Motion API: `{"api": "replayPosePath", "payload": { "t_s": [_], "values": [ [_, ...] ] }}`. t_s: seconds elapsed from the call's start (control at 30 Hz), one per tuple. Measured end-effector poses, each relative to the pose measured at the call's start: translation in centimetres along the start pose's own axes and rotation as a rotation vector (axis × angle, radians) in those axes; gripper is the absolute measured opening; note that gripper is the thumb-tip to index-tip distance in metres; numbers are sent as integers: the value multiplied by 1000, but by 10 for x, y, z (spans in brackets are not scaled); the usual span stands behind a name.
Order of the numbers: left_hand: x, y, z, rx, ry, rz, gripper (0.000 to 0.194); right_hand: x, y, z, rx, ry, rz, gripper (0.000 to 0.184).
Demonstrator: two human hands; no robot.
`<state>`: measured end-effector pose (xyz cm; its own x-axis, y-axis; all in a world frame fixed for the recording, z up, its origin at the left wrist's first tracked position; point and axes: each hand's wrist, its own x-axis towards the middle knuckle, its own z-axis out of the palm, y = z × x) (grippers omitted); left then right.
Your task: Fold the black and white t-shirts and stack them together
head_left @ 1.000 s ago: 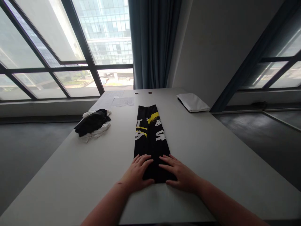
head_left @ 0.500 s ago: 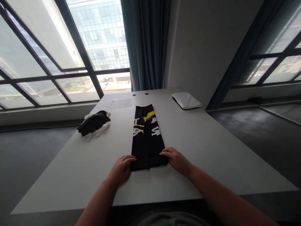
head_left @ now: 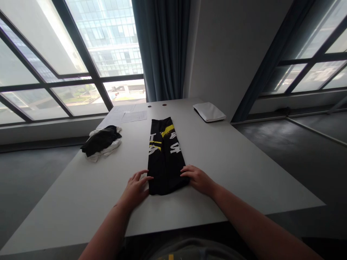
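Note:
A black garment [head_left: 165, 169] with white lettering and yellow streaks lies in a long folded strip on the table in front of me. Its exact kind does not show in this fold. My left hand [head_left: 137, 187] is at its lower left edge, fingers apart, with the fingertips just touching the cloth. On the opposite side, my right hand [head_left: 199, 179] grips the lower right edge, its fingers on top and its thumb out of sight. The bottom edge near me curves upward toward the right hand.
A crumpled pile of black and white cloth [head_left: 102, 141] sits on the left of the white table [head_left: 230, 173]. Toward the back right is a folded white cloth [head_left: 210, 112]. Paper sheets [head_left: 134, 116] lie at the far left, near two round holes.
My left fingers have spread and loosened at the garment's edge. The lower right corner has shifted inward and up under my right hand. The whole view has drifted slightly.

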<state>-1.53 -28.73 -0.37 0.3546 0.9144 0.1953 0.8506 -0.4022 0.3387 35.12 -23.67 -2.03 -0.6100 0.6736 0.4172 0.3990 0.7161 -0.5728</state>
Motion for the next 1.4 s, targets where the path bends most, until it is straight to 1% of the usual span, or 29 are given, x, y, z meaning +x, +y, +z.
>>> {"api": "replayPosePath", "payload": {
  "t_s": [0.07, 0.2, 0.27, 0.33, 0.4, 0.5, 0.57, 0.63, 0.73, 0.8, 0.87, 0.93, 1.03, 1.1, 1.17, 1.27, 1.33, 1.4],
  "values": [
    [1, 2, 2, 20, 17, 6, 42, -2, 1, -1, 17, -23, 0, 42],
    [11, 5, 7, 48, 90, -116, 41, -5, 3, -2, 34, -60, 25, 43],
    [15, 6, 7, 38, 86, -134, 43, -5, 3, -2, 41, -60, 40, 43],
    [17, 6, 6, 27, 59, -85, 46, -5, 3, -3, 52, -58, 44, 42],
    [17, 7, 3, 18, 49, 0, 43, -4, 2, -5, 76, -52, 37, 40],
    [14, 7, 1, -43, 60, 116, 37, -3, -4, -10, 146, -28, 24, 34],
    [12, 7, 2, -113, 83, 136, 38, -4, -10, -13, 204, 7, 50, 28],
    [8, 10, 2, -172, 118, 111, 37, -7, -16, -16, 243, 59, 114, 29],
    [3, 19, -2, -247, 138, 58, 32, -9, -22, -19, 269, 146, 215, 44],
    [5, 28, -7, -306, 144, 12, 31, -6, -24, -22, 286, 201, 257, 48],
    [15, 35, -13, -357, 159, -44, 32, 5, -21, -24, 307, 249, 298, 46],
    [34, 37, -16, -384, 166, -101, 33, 21, -15, -26, 311, 268, 338, 43],
    [72, 32, -12, -356, 142, -214, 32, 48, 4, -25, 219, 274, 409, 37],
    [95, 25, -5, -271, 93, -312, 31, 62, 19, -21, 76, 258, 472, 29],
    [111, 18, 3, -152, 37, -393, 29, 69, 33, -16, -90, 228, 533, 22],
    [118, 13, 12, -7, -4, -459, 30, 70, 45, -9, -278, 182, 585, 16],
    [116, 12, 14, 53, -11, -491, 31, 68, 49, -7, -351, 172, 611, 15],
    [113, 13, 15, 94, -8, -519, 31, 66, 49, -6, -393, 181, 636, 18]
  ]
}}
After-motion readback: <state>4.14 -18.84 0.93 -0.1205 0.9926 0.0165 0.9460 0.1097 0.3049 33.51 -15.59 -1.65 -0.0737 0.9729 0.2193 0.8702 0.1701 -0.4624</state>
